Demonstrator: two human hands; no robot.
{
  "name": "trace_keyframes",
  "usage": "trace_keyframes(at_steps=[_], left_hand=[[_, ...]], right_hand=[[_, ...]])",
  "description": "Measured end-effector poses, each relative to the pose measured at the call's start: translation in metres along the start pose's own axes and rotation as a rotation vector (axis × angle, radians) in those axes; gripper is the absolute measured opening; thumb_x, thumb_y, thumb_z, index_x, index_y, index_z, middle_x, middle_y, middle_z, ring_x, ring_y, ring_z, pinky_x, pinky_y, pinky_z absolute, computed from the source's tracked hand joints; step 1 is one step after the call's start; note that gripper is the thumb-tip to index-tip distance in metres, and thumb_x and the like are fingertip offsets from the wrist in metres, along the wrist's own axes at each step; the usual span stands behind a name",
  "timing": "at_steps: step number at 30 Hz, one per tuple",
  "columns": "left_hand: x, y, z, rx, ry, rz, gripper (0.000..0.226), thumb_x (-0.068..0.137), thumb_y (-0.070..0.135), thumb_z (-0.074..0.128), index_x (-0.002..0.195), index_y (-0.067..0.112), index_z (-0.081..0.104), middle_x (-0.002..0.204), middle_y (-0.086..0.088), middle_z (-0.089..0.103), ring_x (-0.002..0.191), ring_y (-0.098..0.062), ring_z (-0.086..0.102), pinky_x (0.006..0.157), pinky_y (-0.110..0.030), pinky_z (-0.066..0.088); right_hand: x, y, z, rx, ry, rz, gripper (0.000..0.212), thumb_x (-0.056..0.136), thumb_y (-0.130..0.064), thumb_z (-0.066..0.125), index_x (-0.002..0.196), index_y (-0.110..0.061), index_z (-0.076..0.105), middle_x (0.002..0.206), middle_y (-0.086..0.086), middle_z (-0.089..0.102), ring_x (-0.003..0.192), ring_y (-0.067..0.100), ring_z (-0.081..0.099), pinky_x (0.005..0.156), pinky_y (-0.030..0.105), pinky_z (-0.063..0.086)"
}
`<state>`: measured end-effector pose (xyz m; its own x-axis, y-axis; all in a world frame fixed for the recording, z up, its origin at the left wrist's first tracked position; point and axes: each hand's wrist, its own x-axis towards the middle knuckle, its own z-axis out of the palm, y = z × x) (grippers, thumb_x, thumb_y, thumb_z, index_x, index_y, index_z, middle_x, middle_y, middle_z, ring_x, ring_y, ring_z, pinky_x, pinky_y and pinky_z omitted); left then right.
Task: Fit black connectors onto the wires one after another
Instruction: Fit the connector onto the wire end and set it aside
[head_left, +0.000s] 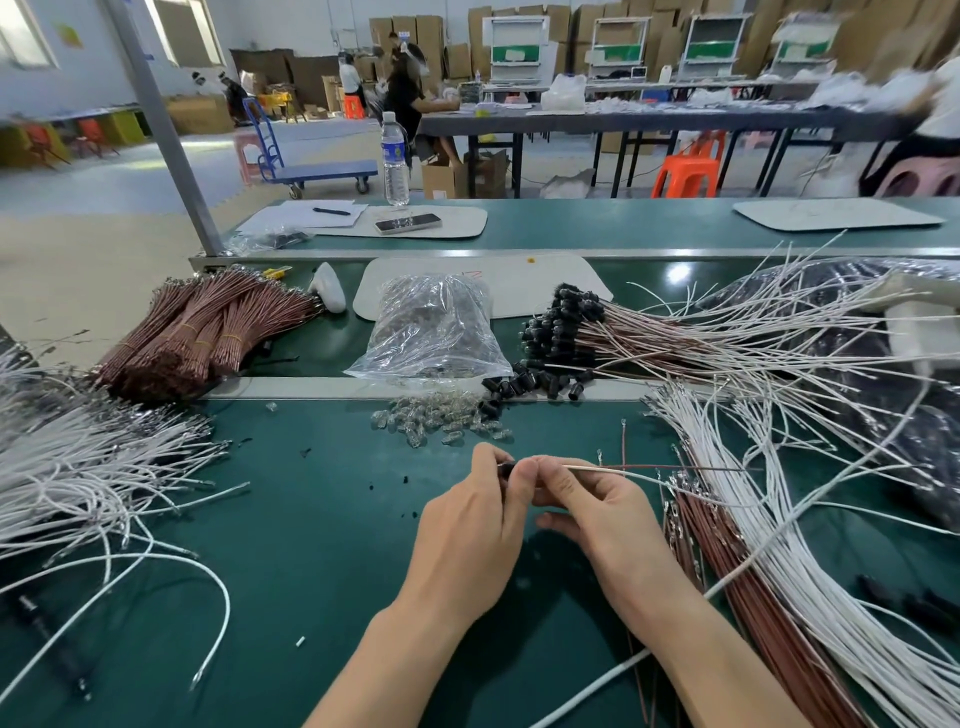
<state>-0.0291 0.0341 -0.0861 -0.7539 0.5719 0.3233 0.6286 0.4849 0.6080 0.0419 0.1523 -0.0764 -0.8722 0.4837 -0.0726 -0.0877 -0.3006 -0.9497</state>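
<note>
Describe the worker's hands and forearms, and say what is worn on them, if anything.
Nothing is worn. The left hand and right hand are bare: no gloves, finger cots, rings or tape show. The left forearm and right forearm are also bare down to the picture's bottom edge, with no sleeve, watch, wristband or strap in view.

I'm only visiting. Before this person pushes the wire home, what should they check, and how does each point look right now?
1. Black connector pinched in the left hand: ok.
2. Wire pinched by the right hand close to the connector: ok.
3. Wire tip lined up with the connector's opening: cannot tell, the fingertips hide it.
4. Loose connectors waiting ahead on the bench: ok.
5. White wires lying beside the right hand for the next round: ok.
</note>
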Motion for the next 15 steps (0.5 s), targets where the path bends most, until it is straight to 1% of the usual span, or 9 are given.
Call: trace_keyframes(at_steps=[3,5,6,9,12,15], left_hand=[[0.0011,0.0004,0.0006,0.013,0.030,-0.016,0.046,0.092,0.073,0.010,0.096,0.034,0.035,0.065,0.012,0.057,0.057,-0.003,0.054,0.056,-0.027,0.037],[0.0015,0.0007,0.0012,0.033,0.042,-0.033,0.050,0.090,0.074,0.008,0.095,0.033,0.035,0.063,0.011,0.057,0.056,-0.002,0.054,0.053,-0.023,0.035],[0.0016,0.0010,0.0016,0.049,0.046,-0.038,0.052,0.090,0.075,0.006,0.094,0.032,0.035,0.063,0.012,0.057,0.056,-0.002,0.055,0.053,-0.024,0.036],[0.0019,0.0022,0.0031,0.102,0.052,-0.052,0.059,0.088,0.076,0.000,0.092,0.029,0.036,0.065,0.010,0.057,0.060,-0.008,0.058,0.058,-0.034,0.040],[0.0023,0.0019,0.0033,0.089,0.041,-0.064,0.058,0.089,0.073,-0.001,0.090,0.027,0.036,0.066,0.008,0.058,0.062,-0.012,0.057,0.060,-0.036,0.038],[0.0016,0.0010,0.0024,0.061,0.020,-0.063,0.054,0.090,0.070,0.000,0.088,0.028,0.033,0.067,0.007,0.057,0.059,-0.009,0.052,0.061,-0.036,0.036]], right_hand=[[-0.0003,0.0000,0.0003,-0.016,0.003,0.001,0.023,0.079,-0.036,0.072,0.090,-0.020,0.083,0.088,0.004,0.078,0.077,0.008,0.067,0.065,0.021,0.056],[-0.0009,0.0004,0.0005,-0.024,0.006,-0.009,0.022,0.079,-0.037,0.072,0.088,-0.020,0.083,0.082,0.001,0.076,0.073,0.005,0.066,0.064,0.020,0.055],[-0.0011,0.0010,0.0006,-0.028,0.005,-0.013,0.023,0.078,-0.038,0.072,0.089,-0.020,0.083,0.081,0.001,0.076,0.073,0.005,0.066,0.064,0.020,0.055],[-0.0011,0.0021,0.0001,-0.035,0.003,-0.022,0.025,0.077,-0.039,0.073,0.090,-0.020,0.083,0.081,0.001,0.076,0.074,0.005,0.066,0.065,0.019,0.055],[-0.0013,0.0037,-0.0001,-0.063,-0.010,-0.039,0.025,0.077,-0.041,0.072,0.091,-0.024,0.083,0.082,-0.001,0.076,0.075,0.004,0.067,0.068,0.018,0.055],[-0.0017,0.0050,-0.0007,-0.093,-0.035,-0.057,0.024,0.079,-0.042,0.071,0.093,-0.026,0.083,0.088,-0.001,0.078,0.079,0.003,0.068,0.071,0.018,0.055]])
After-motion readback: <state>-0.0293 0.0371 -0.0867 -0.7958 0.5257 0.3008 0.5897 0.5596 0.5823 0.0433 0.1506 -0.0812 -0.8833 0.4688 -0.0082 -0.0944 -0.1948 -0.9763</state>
